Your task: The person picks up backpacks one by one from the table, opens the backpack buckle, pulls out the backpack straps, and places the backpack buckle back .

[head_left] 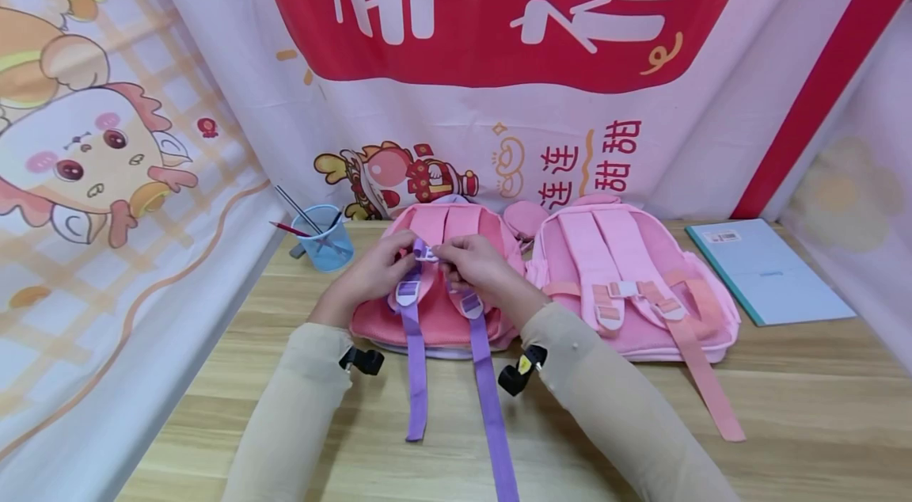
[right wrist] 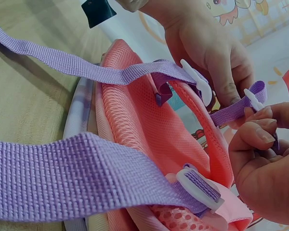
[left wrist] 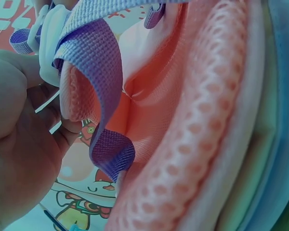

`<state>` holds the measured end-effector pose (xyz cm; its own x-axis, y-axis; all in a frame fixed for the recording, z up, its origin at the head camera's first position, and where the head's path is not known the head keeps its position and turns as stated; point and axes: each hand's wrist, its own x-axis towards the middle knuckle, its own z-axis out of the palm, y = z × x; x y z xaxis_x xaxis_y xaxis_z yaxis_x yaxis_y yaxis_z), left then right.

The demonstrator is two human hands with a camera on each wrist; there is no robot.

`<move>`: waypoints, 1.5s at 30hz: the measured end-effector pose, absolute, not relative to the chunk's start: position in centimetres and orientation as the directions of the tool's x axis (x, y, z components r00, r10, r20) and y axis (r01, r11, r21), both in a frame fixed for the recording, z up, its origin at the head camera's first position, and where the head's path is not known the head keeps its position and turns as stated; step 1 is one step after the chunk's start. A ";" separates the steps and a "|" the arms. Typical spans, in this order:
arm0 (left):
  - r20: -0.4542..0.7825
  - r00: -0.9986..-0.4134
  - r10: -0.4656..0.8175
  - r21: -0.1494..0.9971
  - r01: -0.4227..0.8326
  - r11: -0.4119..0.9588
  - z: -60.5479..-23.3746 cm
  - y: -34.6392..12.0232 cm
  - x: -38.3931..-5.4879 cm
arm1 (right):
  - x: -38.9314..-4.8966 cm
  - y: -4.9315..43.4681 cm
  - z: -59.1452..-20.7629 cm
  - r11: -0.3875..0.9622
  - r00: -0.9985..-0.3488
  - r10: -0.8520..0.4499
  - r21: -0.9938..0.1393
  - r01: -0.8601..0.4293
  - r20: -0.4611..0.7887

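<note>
A pink backpack (head_left: 370,320) lies with its shoulder-strap side up on the table. Above it, a narrow purple strap (right wrist: 229,111) with a white plastic buckle (right wrist: 254,100) is stretched between the hands. My left hand (head_left: 374,276) pinches this strap from the left. On the other side, my right hand (head_left: 484,268) pinches the strap at the buckle with thumb and curled forefinger. White adjusters (right wrist: 198,190) sit on the padded shoulder straps, and long purple webbing tails (head_left: 488,391) hang from them toward the table's front. My fingers partly hide the buckle.
A second, lighter pink backpack (head_left: 570,264) lies to the right, its chest strap (head_left: 625,289) across its shoulder straps. A blue folder (head_left: 769,272) is farther right. At the left stands a blue mesh pen cup (head_left: 331,245). Printed cloth (head_left: 456,122) hangs behind the wooden table (head_left: 235,407).
</note>
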<state>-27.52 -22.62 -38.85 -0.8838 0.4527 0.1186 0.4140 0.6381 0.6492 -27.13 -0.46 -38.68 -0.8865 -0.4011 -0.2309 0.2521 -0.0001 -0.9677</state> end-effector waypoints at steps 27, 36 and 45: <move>0.058 -0.859 0.509 0.610 0.434 0.663 -40.5 -22.4 -28.2 | -26.5 0.0 -37.4 -0.156 -0.874 -0.457 -0.952 0.264 -0.168; 0.079 -0.886 0.457 0.676 0.384 0.628 -40.3 -22.4 -27.6 | -26.6 0.2 -37.8 -0.111 -0.876 -0.450 -0.962 0.249 -0.174; 0.206 -0.902 0.380 0.791 0.382 0.477 -38.7 -22.5 -26.2 | -26.7 0.4 -38.1 -0.061 -0.886 -0.409 -0.963 0.263 -0.217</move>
<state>-26.22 -22.55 -38.67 -0.9017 0.3803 0.2060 0.3820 0.4771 0.7915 -26.68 0.41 -38.09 -0.8865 -0.4089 -0.2167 0.2634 -0.0607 -0.9628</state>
